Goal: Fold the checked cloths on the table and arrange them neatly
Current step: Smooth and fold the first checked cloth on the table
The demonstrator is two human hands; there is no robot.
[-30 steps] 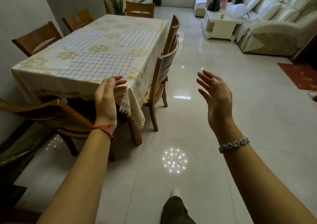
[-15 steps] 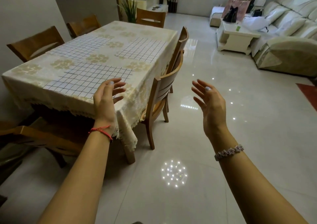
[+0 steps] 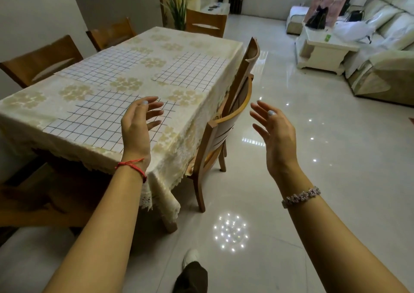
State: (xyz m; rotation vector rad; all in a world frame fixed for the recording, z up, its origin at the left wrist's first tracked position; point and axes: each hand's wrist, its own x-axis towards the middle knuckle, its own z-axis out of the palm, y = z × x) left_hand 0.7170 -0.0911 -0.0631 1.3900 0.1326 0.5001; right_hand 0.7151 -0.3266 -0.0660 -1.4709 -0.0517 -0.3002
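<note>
- Worktop (image 3: 26,104): covered with a cream floral tablecloth; three checked cloths lie flat and unfolded on it.
- Far-left checked cloth (image 3: 105,66): spread flat at the far left side, well apart from both hands.
- Near checked cloth (image 3: 94,122): spread flat at the near edge, closest to the person.
- Left hand (image 3: 136,126): holds nothing, fingers loosely spread and slightly curved. In view it overlaps the near checked cloth's right part; contact cannot be confirmed.
- Far-right checked cloth (image 3: 192,70): spread flat beyond the left hand, near the worktop's right edge.
- Chair (image 3: 215,140): wooden, pushed against the worktop's right side, between the two hands.
- Right hand (image 3: 277,135): holds nothing, fingers spread wide, palm turned left; raised above the floor right of the chair, clear of all cloths.
</note>
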